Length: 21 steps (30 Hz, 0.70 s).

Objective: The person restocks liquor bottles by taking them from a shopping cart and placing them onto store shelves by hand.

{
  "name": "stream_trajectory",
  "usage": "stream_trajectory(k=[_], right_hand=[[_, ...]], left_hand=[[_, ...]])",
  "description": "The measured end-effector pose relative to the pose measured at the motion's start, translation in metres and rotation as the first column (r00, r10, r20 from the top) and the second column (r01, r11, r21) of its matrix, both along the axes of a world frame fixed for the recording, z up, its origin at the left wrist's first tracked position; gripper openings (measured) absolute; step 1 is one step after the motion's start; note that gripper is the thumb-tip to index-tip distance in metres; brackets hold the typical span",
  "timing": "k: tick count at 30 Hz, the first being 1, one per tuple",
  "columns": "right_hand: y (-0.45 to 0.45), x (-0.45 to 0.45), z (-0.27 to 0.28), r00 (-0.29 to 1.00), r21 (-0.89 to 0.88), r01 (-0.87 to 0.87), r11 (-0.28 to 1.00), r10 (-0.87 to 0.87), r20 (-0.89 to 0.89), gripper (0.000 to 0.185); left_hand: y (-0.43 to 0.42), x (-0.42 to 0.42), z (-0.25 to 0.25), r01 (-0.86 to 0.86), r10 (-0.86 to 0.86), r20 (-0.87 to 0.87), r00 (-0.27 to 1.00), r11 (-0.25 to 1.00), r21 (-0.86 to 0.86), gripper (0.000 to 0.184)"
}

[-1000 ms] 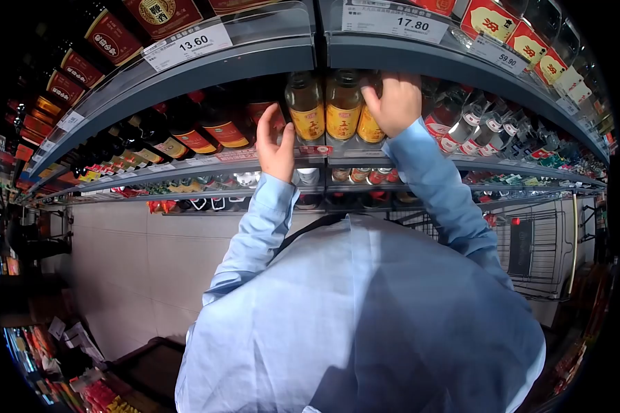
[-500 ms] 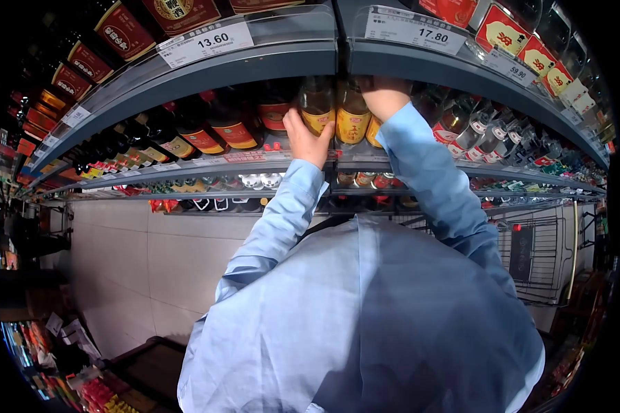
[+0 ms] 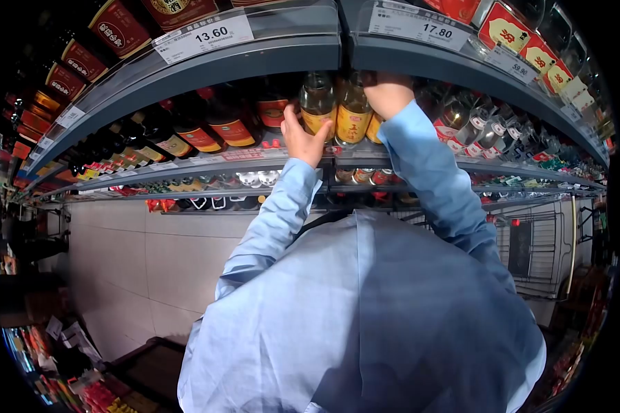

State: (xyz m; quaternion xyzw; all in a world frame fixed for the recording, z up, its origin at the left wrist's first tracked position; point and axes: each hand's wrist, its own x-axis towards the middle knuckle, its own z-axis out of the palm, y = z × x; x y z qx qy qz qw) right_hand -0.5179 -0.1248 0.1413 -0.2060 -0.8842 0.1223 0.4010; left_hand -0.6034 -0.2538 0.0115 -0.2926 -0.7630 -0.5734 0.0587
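Note:
My left hand (image 3: 303,140) is curled round the lower part of a clear glass bottle (image 3: 317,103) with a yellow label. Its thumb lies across the label and its fingers are on the left side. Directly to the right stands a matching yellow-labelled bottle (image 3: 353,113), close against the first. My right hand (image 3: 391,95) is beside that bottle's upper part, under the shelf edge. Its fingertips are hidden, so its grip cannot be made out. Part of a third yellow label (image 3: 374,129) shows below my right hand.
Dark bottles with red and yellow labels (image 3: 231,124) line the shelf to the left. Clear bottles (image 3: 472,131) stand to the right. Overhead, a shelf edge (image 3: 420,56) carries price tags. Behind me at the right is a shopping cart (image 3: 537,248).
The two yellow-labelled bottles show slightly more of their fronts, with the label of the right one turned a little. Both hands stay at nearly the same places.

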Motion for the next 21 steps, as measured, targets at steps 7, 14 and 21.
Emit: stream_trajectory(k=[7,14,21], right_hand=[[-0.002,0.001,0.003,1.000,-0.052,-0.002,0.999,0.003,0.030,0.015],[0.004,-0.002,-0.016,0.997,-0.041,-0.008,0.999,0.005,-0.079,0.019],[0.004,-0.003,-0.035,0.982,-0.154,-0.097,0.983,0.070,-0.173,0.032]], left_hand=[[0.000,-0.001,-0.004,0.054,-0.054,0.007,0.999,0.997,0.050,0.077],[-0.001,-0.004,-0.010,0.049,-0.047,-0.075,0.996,0.999,0.024,0.076],[-0.007,-0.005,-0.015,0.108,-0.106,-0.038,0.994,0.993,0.053,0.069]])
